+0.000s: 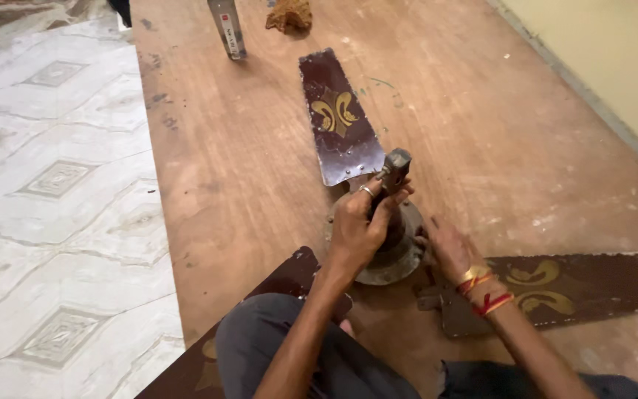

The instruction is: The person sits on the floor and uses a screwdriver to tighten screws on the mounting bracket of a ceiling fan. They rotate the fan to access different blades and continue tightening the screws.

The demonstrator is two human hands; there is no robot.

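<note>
We note our left hand [359,225] closed around the ceiling fan's down-rod [395,171]; our right hand [446,247], beside it, rests half open against the motor housing [396,258].

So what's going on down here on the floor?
A person sits over a ceiling fan laid on a brown wooden board. The left hand grips the grey stem rising from the fan's motor hub, while the right hand rests at the hub's side, by the root of a dark brown blade. Another blade points away.
</note>
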